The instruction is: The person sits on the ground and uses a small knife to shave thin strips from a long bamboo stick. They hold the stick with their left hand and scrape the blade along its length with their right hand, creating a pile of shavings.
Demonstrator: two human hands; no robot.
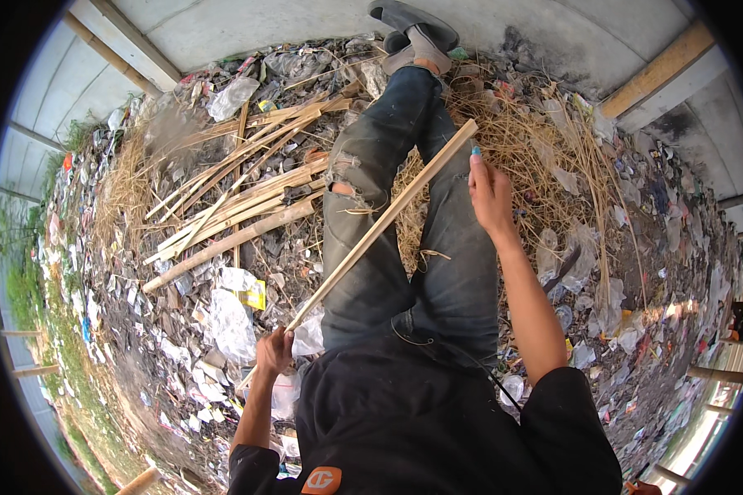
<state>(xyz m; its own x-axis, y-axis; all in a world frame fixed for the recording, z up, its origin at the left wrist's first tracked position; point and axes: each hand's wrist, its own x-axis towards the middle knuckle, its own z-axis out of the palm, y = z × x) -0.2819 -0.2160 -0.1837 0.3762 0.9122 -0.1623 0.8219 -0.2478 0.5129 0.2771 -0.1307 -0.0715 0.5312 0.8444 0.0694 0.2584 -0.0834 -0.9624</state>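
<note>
A long pale split-bamboo strip (pixel 385 221) lies slantwise over my outstretched legs, its far end raised near my right knee. Low on the left, my left hand (pixel 273 351) is closed around the strip's near part, and a short piece of it shows past the fist. My right hand (pixel 491 198) is beside the far end, a little apart from it. Its fingers are closed on a small thing with a blue end (pixel 475 151); the fingers hide most of it, so its kind is unclear.
Several more bamboo strips (pixel 248 202) lie in a loose pile left of my legs. Dry straw (pixel 545 157) covers ground on the right. Scattered plastic litter (pixel 231 322) surrounds me. A grey wall (pixel 248 29) stands beyond my feet, with bamboo posts (pixel 656 70) against it.
</note>
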